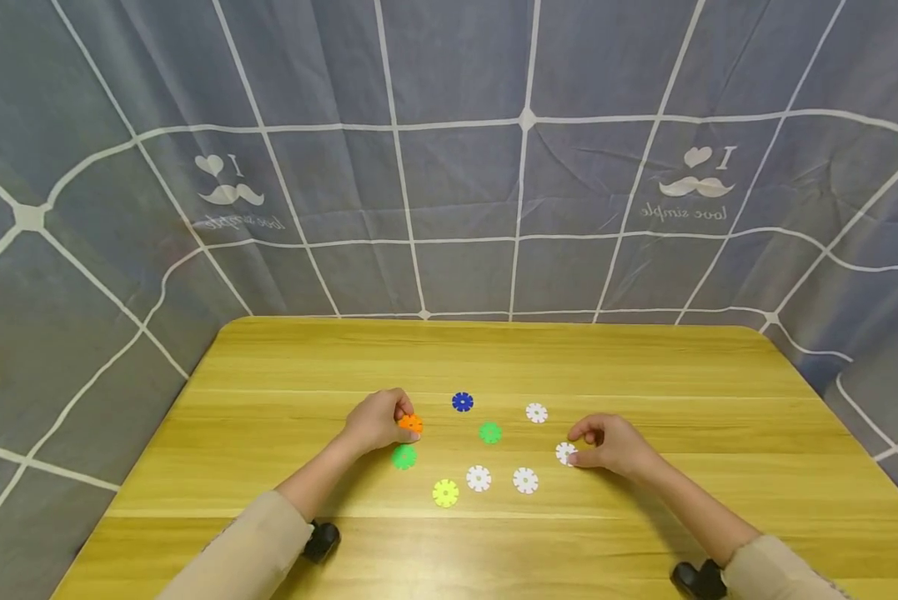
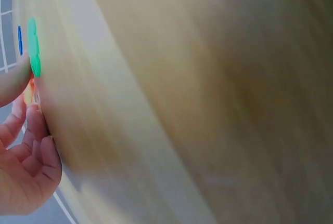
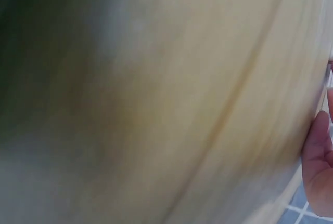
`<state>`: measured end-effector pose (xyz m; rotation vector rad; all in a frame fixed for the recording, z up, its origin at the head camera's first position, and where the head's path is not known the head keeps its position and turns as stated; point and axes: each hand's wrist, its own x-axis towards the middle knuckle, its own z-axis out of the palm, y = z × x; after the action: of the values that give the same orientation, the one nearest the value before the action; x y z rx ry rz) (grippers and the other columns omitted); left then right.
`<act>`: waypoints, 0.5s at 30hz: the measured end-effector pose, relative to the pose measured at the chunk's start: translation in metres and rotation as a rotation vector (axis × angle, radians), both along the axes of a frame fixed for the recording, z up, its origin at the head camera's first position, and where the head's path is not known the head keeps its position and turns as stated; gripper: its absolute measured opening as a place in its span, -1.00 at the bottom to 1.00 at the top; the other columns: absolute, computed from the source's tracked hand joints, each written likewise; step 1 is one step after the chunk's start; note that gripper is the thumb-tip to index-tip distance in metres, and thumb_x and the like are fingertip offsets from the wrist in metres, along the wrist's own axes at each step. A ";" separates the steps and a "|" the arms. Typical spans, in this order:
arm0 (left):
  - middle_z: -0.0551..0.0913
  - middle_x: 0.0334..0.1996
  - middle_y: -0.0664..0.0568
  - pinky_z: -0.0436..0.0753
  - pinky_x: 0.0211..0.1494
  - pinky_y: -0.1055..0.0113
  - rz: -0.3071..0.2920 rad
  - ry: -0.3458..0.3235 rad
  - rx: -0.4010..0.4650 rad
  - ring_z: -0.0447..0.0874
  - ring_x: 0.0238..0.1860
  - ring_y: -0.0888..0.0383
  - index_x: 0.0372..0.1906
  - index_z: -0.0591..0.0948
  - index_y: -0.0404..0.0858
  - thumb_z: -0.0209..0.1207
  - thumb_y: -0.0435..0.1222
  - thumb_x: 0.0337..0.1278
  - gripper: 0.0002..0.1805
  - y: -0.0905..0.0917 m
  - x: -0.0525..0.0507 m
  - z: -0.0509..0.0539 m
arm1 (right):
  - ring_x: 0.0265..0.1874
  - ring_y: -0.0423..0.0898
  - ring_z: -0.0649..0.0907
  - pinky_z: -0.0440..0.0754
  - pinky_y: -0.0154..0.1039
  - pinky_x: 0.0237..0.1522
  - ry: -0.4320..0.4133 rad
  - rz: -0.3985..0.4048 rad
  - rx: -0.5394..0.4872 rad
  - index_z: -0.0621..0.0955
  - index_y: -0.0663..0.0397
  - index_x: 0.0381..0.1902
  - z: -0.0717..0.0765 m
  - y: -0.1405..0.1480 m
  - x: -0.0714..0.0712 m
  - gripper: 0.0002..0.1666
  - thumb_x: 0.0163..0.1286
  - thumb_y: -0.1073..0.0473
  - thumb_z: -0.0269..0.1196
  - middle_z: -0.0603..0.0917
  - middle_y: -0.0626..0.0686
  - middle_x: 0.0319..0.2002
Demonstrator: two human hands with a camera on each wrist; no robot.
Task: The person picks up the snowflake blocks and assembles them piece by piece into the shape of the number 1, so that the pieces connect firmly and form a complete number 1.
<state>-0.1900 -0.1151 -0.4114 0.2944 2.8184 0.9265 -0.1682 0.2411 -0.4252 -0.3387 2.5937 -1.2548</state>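
Pinched between thumb and fingers of my left hand (image 1: pixel 379 421) is an orange notched disc (image 1: pixel 411 423), at the left of the group of discs. A green disc (image 1: pixel 403 457) lies just below that hand; in the left wrist view the green disc (image 2: pixel 34 47) shows beside the thumb of the left hand (image 2: pixel 28 167). On the right, my right hand (image 1: pixel 615 446) has its thumb and fingers around the edge of a white disc (image 1: pixel 565 452). The right wrist view shows only part of the right hand (image 3: pixel 318 161), with no disc clearly visible.
Between the hands on the wooden table (image 1: pixel 494 358) lie a blue disc (image 1: pixel 462 402), another green disc (image 1: pixel 489 432), a yellow disc (image 1: pixel 445 493) and white discs (image 1: pixel 536 412), (image 1: pixel 479 478), (image 1: pixel 525 481). A grey curtain with white lines (image 1: pixel 464 183) hangs behind the table.
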 end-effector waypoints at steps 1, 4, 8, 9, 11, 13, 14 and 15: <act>0.42 -0.52 0.06 0.28 -0.42 0.38 -0.003 0.006 0.004 0.34 -0.47 0.17 -0.39 0.51 -0.23 0.47 -0.31 -0.27 -0.66 0.000 0.000 0.000 | -0.43 -0.10 0.37 0.36 -0.35 -0.47 -0.002 0.004 -0.001 0.62 0.27 -0.28 0.000 -0.001 0.000 -0.68 -0.02 0.30 0.45 0.42 0.02 -0.46; 0.41 -0.54 0.05 0.25 -0.44 0.38 -0.011 0.021 0.023 0.32 -0.49 0.16 -0.39 0.49 -0.23 0.47 -0.35 -0.27 -0.65 0.001 0.001 0.000 | -0.42 -0.10 0.36 0.36 -0.35 -0.46 0.018 0.023 0.007 0.62 0.27 -0.29 -0.001 -0.002 0.000 -0.72 0.01 0.30 0.43 0.44 0.02 -0.44; 0.40 -0.54 0.04 0.25 -0.44 0.38 -0.022 0.026 0.045 0.31 -0.50 0.16 -0.39 0.48 -0.23 0.46 -0.39 -0.27 -0.65 0.002 0.002 0.000 | -0.44 -0.12 0.36 0.34 -0.35 -0.47 0.043 0.030 0.029 0.62 0.24 -0.31 0.000 -0.003 0.000 -0.72 0.02 0.25 0.44 0.43 0.02 -0.45; 0.40 -0.54 0.04 0.25 -0.44 0.38 -0.024 0.025 0.050 0.31 -0.50 0.16 -0.39 0.48 -0.23 0.46 -0.39 -0.27 -0.65 0.002 0.002 0.000 | -0.45 -0.12 0.36 0.33 -0.35 -0.48 0.045 0.031 0.037 0.61 0.23 -0.32 0.001 -0.004 0.001 -0.71 0.01 0.23 0.45 0.42 0.01 -0.46; 0.40 -0.55 0.04 0.25 -0.44 0.38 -0.026 0.025 0.063 0.30 -0.50 0.16 -0.39 0.48 -0.24 0.46 -0.40 -0.27 -0.65 0.002 0.002 0.000 | -0.46 -0.12 0.35 0.31 -0.34 -0.49 0.052 0.034 0.050 0.60 0.21 -0.33 0.002 -0.005 0.001 -0.70 0.00 0.22 0.46 0.41 0.01 -0.48; 0.39 -0.56 0.04 0.25 -0.44 0.38 -0.029 0.024 0.075 0.29 -0.51 0.16 -0.39 0.48 -0.24 0.46 -0.41 -0.27 -0.65 0.002 0.001 -0.001 | -0.48 -0.12 0.34 0.30 -0.34 -0.50 0.058 0.045 0.062 0.59 0.20 -0.34 0.002 -0.006 0.000 -0.69 -0.01 0.23 0.46 0.39 0.00 -0.49; 0.38 -0.56 0.04 0.25 -0.44 0.38 -0.029 0.024 0.080 0.29 -0.51 0.16 -0.39 0.48 -0.24 0.45 -0.41 -0.27 -0.65 0.002 0.001 -0.001 | -0.48 -0.13 0.34 0.30 -0.34 -0.50 0.058 0.051 0.068 0.58 0.20 -0.35 0.003 -0.006 0.000 -0.69 -0.02 0.24 0.47 0.38 0.00 -0.50; 0.38 -0.57 0.05 0.24 -0.44 0.37 -0.030 0.023 0.087 0.29 -0.52 0.16 -0.38 0.48 -0.24 0.45 -0.41 -0.27 -0.65 0.001 0.002 -0.001 | -0.49 -0.13 0.33 0.29 -0.34 -0.51 0.052 0.056 0.067 0.57 0.20 -0.36 0.003 -0.006 0.000 -0.69 -0.02 0.25 0.47 0.37 0.00 -0.50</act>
<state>-0.1885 -0.1137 -0.4126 0.3593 2.7904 1.0476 -0.1684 0.2348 -0.4222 -0.4328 2.6432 -1.1526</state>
